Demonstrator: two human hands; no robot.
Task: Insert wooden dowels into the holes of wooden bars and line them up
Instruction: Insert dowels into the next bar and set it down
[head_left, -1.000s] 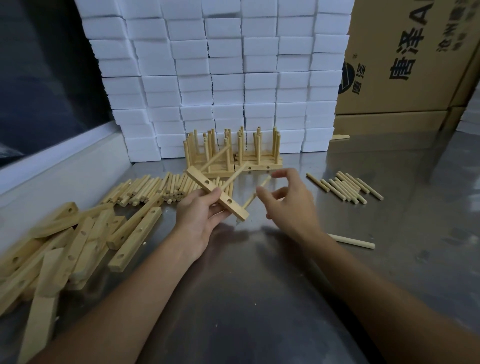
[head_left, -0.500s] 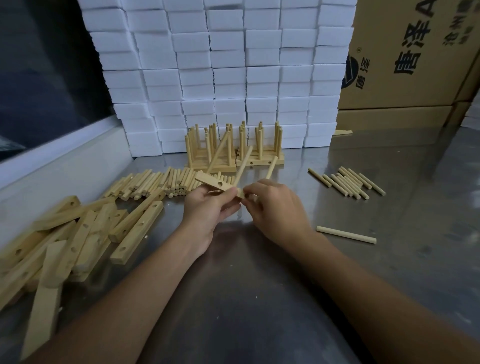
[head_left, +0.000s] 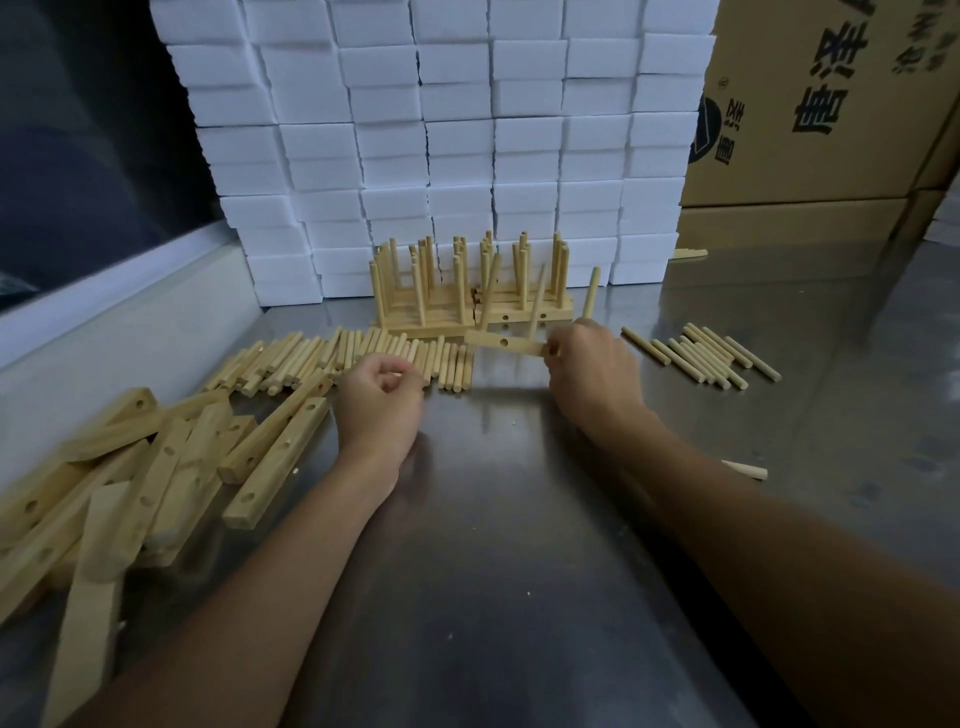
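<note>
A: Far left, pile of drilled wooden bars (head_left: 156, 467) loose on steel counter (head_left: 493, 571). Just behind, row of loose dowels (head_left: 332, 358) lying flat.

B: Left hand (head_left: 376, 405)?

A: Curled over near end of dowel row, fingertips pinched together; cannot tell whether a dowel is in there. Not touching bar in work.

B: Centre?

A: Finished bars with upright dowels (head_left: 467, 291) lined up against white foam blocks (head_left: 441, 130). In front, current bar (head_left: 501, 343) with dowels standing in it.

B: Right hand (head_left: 592, 369)?

A: Grip closed round right end of that bar, beside the last dowel. Further right, small dowel bunch (head_left: 701, 356).

B: Handling?

A: Probably light, stiff, dry wood. Best held at bar ends, not by the pegs, which likely pull loose.
</note>
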